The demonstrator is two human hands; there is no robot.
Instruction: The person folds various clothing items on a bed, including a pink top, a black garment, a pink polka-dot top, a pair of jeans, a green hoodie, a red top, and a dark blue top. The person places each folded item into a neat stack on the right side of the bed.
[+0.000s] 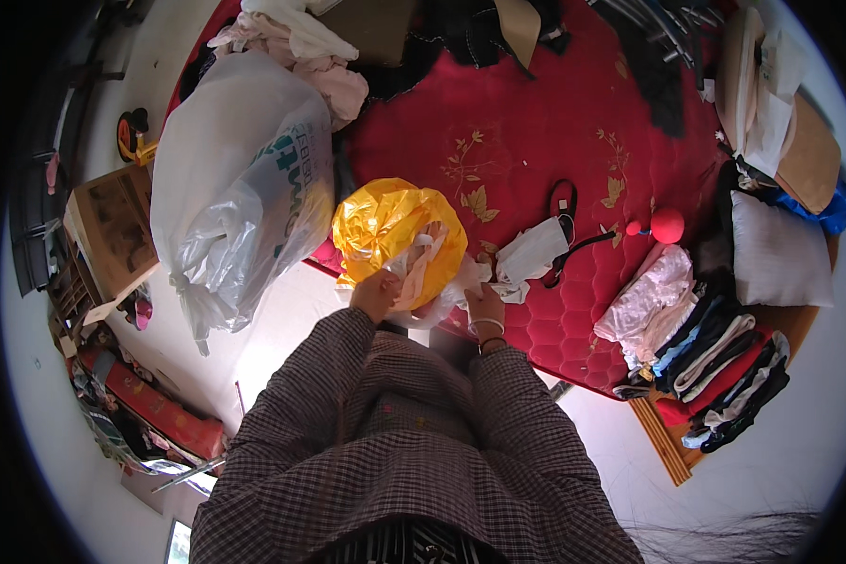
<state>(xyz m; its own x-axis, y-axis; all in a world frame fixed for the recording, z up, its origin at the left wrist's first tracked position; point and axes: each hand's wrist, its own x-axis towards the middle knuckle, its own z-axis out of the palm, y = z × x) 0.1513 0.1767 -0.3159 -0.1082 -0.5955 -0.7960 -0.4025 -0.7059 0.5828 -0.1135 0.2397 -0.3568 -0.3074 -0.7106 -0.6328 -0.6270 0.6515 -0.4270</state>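
In front of me, at the edge of a red quilted mattress (423,120), sits a yellow plastic bag (374,218) with its mouth spread and pale pink and white items inside. My left hand (376,295) is at the near rim of that bag, fingers curled on it. My right hand (485,307) touches a translucent white plastic bag (458,282) that reaches from the yellow one; the fingertips are partly hidden in it. A folded white cloth-like item (534,250) lies beyond my right hand, beside a black strap (571,243).
A large tied whitish plastic bag (247,162) of stuffed goods stands left. Folded clothes (719,359), a light pillow (782,250) and a red ball (667,225) are at right. A cardboard box (113,233) stands on the floor far left. Dark clothing (458,35) lies at the back.
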